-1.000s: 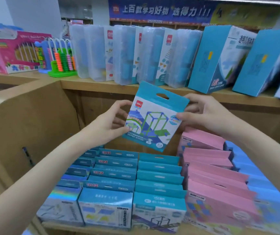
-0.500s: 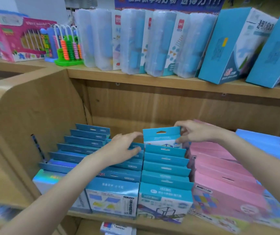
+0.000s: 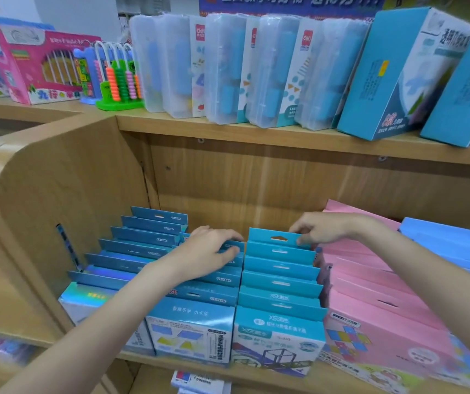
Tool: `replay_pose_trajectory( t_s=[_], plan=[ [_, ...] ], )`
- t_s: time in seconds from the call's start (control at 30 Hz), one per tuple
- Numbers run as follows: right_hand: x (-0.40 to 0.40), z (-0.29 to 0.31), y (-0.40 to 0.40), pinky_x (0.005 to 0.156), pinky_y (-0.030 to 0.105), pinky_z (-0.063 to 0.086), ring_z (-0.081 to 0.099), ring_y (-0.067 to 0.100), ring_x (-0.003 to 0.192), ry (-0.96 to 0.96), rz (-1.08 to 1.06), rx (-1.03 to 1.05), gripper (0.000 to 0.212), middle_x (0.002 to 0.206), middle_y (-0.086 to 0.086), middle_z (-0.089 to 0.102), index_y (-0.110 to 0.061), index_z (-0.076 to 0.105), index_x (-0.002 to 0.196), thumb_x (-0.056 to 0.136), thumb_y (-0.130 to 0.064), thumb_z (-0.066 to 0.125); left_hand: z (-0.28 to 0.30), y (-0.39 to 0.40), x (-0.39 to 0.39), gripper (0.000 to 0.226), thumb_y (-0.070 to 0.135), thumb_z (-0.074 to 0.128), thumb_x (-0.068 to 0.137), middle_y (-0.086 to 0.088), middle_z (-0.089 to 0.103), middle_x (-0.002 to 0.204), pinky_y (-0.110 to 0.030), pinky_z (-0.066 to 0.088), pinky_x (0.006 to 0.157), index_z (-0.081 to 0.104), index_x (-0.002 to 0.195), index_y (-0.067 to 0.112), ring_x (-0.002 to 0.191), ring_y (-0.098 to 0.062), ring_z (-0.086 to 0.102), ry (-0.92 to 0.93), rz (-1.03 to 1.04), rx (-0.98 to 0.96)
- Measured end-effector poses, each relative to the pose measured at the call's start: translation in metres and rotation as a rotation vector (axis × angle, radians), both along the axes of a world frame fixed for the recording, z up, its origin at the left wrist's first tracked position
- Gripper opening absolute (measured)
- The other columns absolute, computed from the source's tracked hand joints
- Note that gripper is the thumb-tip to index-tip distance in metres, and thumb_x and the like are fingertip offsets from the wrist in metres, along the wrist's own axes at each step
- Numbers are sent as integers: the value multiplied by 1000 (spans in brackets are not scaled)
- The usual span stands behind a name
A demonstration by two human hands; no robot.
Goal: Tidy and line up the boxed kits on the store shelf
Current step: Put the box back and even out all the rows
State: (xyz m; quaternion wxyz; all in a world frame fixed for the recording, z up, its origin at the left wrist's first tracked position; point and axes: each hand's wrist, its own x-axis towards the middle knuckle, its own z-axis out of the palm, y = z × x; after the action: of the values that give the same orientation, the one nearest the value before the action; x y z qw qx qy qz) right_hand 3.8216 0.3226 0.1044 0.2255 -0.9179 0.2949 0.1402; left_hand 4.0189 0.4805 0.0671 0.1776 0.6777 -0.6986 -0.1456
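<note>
My right hand pinches the hang-tab of the rearmost teal cardboard kit box, thumb in front at its right corner, fingers curled over the top edge. That box stands at the back of the teal middle row on the lower wooden shelf — at about 12 o'clock from the row's front box, and its tab rides a little higher than the tabs ahead of it. I judge it is not yet seated.

My left hand lies flat with the fingers straight and together, palm down on the tabs of the darker blue box row at 9 o'clock of the teal box. It grips nothing; it presses that row so it doesn't tip.

To do this well: push the teal box straight down until its tab is level with its neighbours, then ease it forward so it touches the box in front. Keep its right edge clear of the pink carton row at 3 o'clock — those sit just beside and could catch the corner. The tab is thin card; a hard pinch may crease it, so I'd press on the top edge instead.

The upper shelf holds clear plastic cases and leaning blue boxes; these need no handling for this step.
</note>
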Motion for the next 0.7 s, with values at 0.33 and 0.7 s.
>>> replay_pose_trajectory(
  t_s=[0.33, 0.7],
  plan=[
    [-9, 5, 8, 93, 31, 47, 56, 17, 105, -71, -62, 77, 27, 115, 2, 59, -13, 57, 117, 94, -25, 50, 6, 11, -3, 33, 23, 50, 95, 9, 55, 126, -15, 28, 99, 51, 127, 22, 116, -5, 45, 61, 0, -207],
    [-56, 16, 132, 80, 8, 43, 55, -8, 91, -548, -68, -232, 14, 95, -22, 62, -22, 65, 100, 88, -22, 58, -28, 94, -9, 30, 49, 46, 87, 16, 59, 116, -37, 19, 109, 62, 105, 32, 112, 1, 50, -121, -148, -572]
  ],
)
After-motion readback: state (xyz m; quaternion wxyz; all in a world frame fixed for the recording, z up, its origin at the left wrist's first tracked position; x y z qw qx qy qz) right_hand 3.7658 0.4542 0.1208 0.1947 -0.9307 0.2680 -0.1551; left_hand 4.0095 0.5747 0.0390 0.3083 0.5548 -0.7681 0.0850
